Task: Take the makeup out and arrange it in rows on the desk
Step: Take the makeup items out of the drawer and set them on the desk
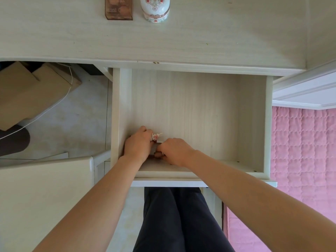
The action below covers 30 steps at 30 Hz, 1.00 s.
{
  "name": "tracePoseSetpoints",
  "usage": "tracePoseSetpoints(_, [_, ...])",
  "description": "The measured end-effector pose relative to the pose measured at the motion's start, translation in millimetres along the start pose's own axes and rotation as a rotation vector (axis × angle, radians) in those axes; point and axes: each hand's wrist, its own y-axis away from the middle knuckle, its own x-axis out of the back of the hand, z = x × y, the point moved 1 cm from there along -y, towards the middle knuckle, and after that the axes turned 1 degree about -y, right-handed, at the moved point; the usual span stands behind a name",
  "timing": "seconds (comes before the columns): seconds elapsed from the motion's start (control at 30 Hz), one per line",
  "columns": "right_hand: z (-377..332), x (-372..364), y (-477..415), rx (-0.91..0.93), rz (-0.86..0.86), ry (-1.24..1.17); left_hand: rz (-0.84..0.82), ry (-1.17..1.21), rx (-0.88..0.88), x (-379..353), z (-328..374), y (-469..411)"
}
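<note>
Left hand, right hand clutch small pink-white, grey makeup.

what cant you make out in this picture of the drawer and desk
Head view:
- Small white-and-pink item and dark grey item in the pale wooden drawer: mostly covered by the left hand and right hand gripping them; what they are is unclear.
- Brown rectangular box and white ornate jar: tops cut off by the upper edge; box lettering blurred.

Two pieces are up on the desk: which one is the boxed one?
The brown rectangular box, on the left of the pair. Its neighbour to the right is a rounded white bottle with red ornament.
</note>
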Motion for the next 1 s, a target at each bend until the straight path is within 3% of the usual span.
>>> tracePoseSetpoints(0.2, [-4, -6, -9, -0.087, -0.065, -0.123, 0.065, -0.036, 0.032, 6, 7, -13])
tracePoseSetpoints(0.53, [-8, -9, -27, -0.172, -0.265, -0.210, 0.006, -0.063, -0.010, 4, 0, -16])
tracePoseSetpoints(1.0, [14, 20, 6, -0.227, -0.364, -0.371, -0.022, 0.325, 0.113, 25, 7, -8])
